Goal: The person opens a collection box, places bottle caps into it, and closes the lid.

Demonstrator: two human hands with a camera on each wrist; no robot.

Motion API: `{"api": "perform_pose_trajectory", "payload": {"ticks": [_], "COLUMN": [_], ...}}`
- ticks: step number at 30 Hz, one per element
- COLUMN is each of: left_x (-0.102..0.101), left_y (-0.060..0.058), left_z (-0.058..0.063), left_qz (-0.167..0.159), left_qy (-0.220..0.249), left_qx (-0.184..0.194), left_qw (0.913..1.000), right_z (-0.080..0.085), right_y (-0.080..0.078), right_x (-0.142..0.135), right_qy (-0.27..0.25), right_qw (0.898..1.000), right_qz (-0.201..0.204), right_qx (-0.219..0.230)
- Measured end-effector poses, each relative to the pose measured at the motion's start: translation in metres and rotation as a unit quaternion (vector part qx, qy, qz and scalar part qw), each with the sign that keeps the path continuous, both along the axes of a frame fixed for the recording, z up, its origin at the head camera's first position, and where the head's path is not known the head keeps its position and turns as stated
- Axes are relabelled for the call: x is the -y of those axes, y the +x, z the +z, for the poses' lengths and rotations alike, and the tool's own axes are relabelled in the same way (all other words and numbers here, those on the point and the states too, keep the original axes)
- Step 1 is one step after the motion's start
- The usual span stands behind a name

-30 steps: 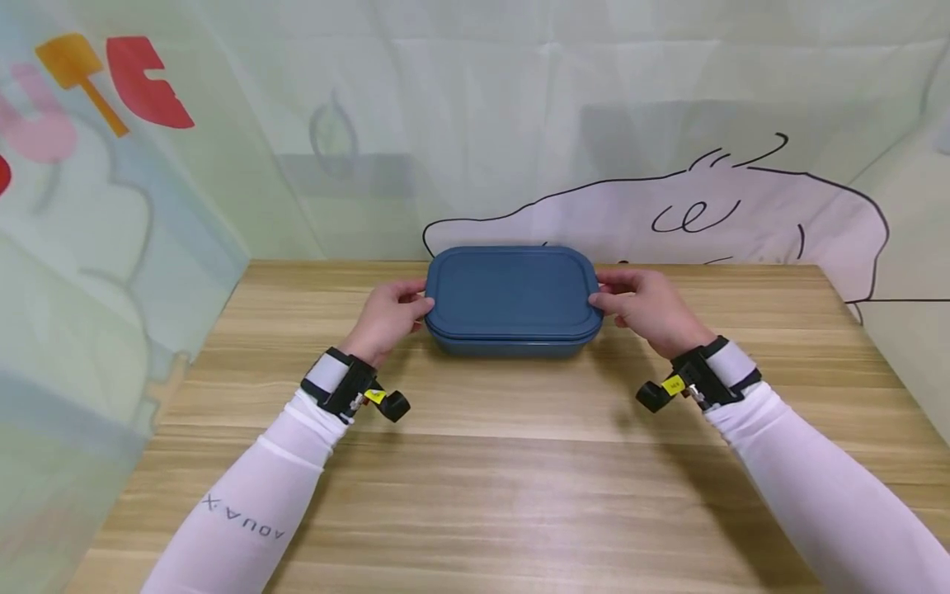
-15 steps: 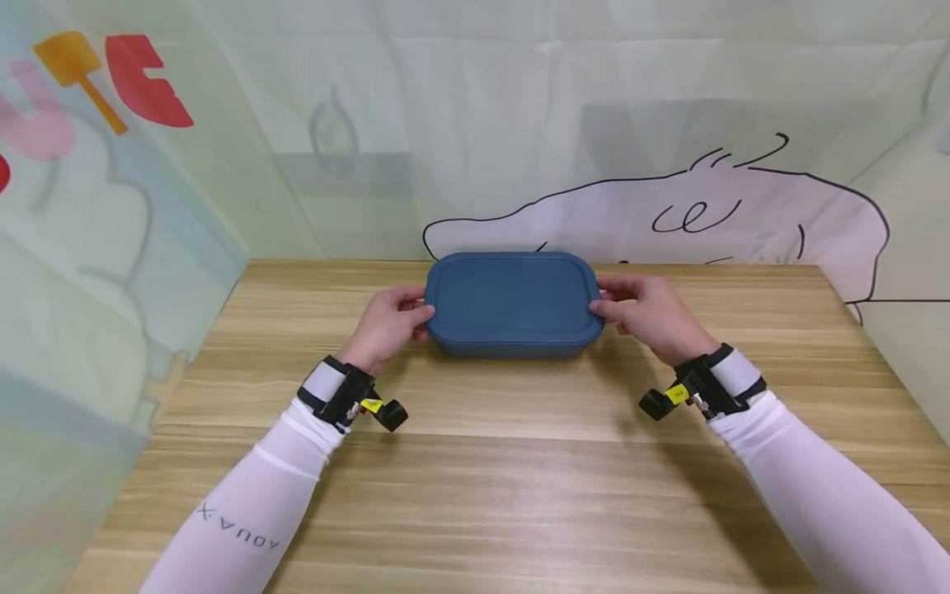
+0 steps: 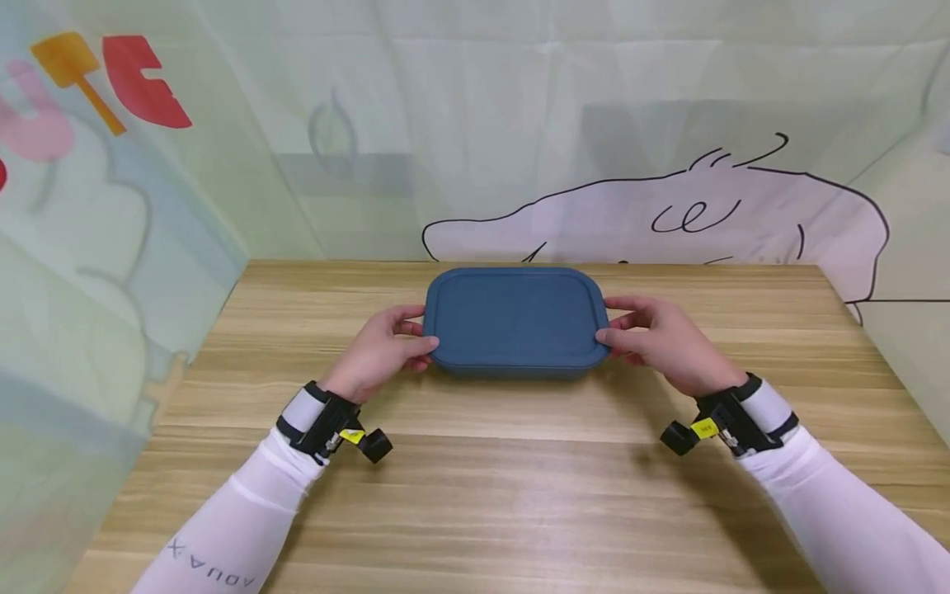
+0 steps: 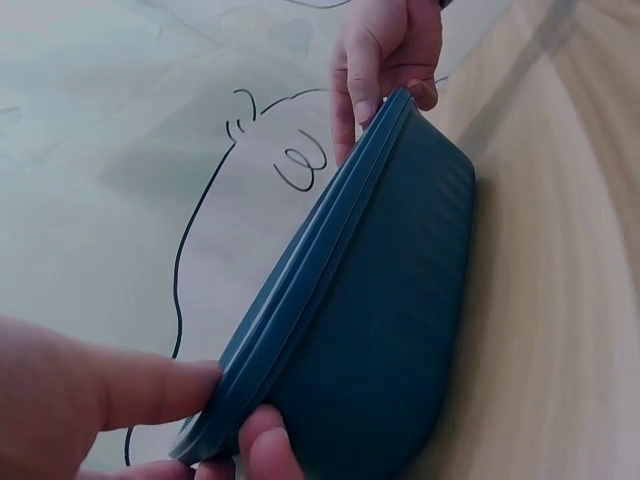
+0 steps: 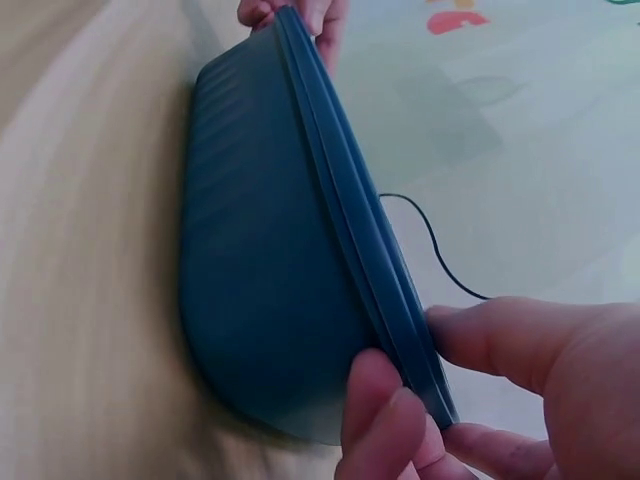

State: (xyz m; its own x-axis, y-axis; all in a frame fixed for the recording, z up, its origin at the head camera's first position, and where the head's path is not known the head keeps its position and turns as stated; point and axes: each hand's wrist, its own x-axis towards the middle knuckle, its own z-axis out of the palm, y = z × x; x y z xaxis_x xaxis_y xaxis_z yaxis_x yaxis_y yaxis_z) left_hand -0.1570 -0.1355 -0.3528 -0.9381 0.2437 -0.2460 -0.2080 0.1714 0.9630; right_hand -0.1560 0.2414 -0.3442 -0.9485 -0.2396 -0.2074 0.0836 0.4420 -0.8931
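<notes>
A blue rectangular food container [image 3: 515, 320] with rounded corners and a fitted lid is near the back of the table. My left hand [image 3: 380, 351] grips its left end, thumb on top of the lid's rim and fingers beneath it. At the opposite end, my right hand [image 3: 671, 351] pinches the rim the same way. From the left wrist, the container's wall [image 4: 390, 290] shows ribbed under the lid edge. The right wrist view has the wall [image 5: 260, 220] close to the tabletop; whether the base touches it, I cannot tell. The container's inside is hidden.
The wooden table [image 3: 475, 495] stretches toward me in front of the container. A printed cloth backdrop [image 3: 475, 124] rises right behind the table's back edge, and another side of it stands along the left. Each wrist wears a strapped camera.
Both hands have drawn the container toward me, away from the backdrop. Its top now faces the head camera more, and less of its front wall shows. The grip at both ends continues.
</notes>
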Motion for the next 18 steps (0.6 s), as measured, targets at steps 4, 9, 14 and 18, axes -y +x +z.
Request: {"api": "perform_pose_trajectory", "payload": {"ticks": [4, 9, 14, 18], "left_x": [0.002, 0.003, 0.004, 0.004], "left_y": [0.011, 0.020, 0.026, 0.028], "left_z": [0.001, 0.000, -0.001, -0.001], "left_qz": [-0.009, -0.014, -0.022, -0.023], "left_qy": [-0.005, -0.011, -0.010, -0.019], "left_qx": [0.004, 0.009, 0.010, 0.006], "left_qw": [0.9999, 0.9998, 0.9997, 0.9995], "right_z": [0.000, -0.001, -0.003, -0.004], "right_y": [0.011, 0.024, 0.030, 0.032], "right_x": [-0.003, -0.005, -0.006, -0.006], "right_qy": [-0.021, -0.041, -0.045, -0.046], "right_qw": [0.999, 0.998, 0.998, 0.998], "right_qz": [0.015, 0.028, 0.036, 0.036], "right_qx": [0.020, 0.028, 0.023, 0.026]}}
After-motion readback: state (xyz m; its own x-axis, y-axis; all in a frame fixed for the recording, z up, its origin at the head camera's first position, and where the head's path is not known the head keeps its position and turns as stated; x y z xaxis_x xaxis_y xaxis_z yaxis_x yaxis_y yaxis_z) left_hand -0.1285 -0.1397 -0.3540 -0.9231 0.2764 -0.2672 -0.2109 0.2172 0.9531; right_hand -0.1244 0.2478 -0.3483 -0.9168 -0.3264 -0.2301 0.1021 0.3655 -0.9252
